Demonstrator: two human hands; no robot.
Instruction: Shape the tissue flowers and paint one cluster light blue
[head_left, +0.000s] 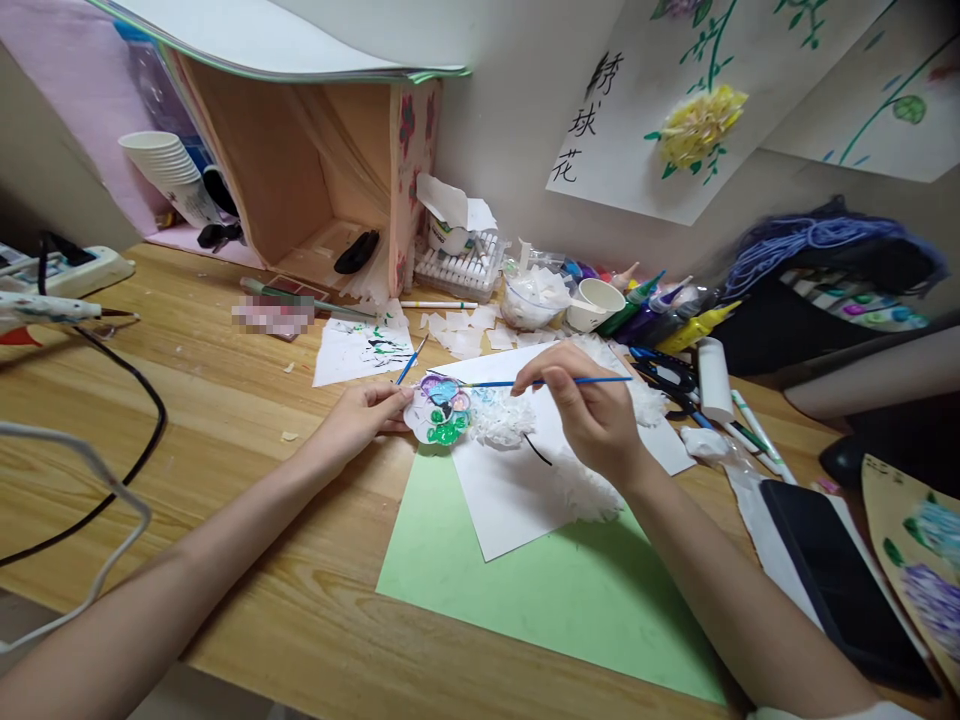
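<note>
My left hand point(360, 415) grips the left edge of a small flower-shaped paint palette point(441, 410) with blue, purple and green paint. My right hand point(589, 405) pinches a thin blue paintbrush point(559, 381) held level, its tip over the palette. Under the hands lies a white sheet point(510, 490) carrying fluffy white tissue-paper flowers point(501, 418) and a black painted stem. The white sheet rests on a green sheet point(555, 590).
A second brush point(411, 360) lies by a paint-smeared paper point(364, 350). Behind are tissue squares, a box of markers point(461, 268), cups, paint bottles point(675, 320) and a white tube. A dark tablet point(840, 575) lies right. A glue gun point(52, 310) and black cable lie left.
</note>
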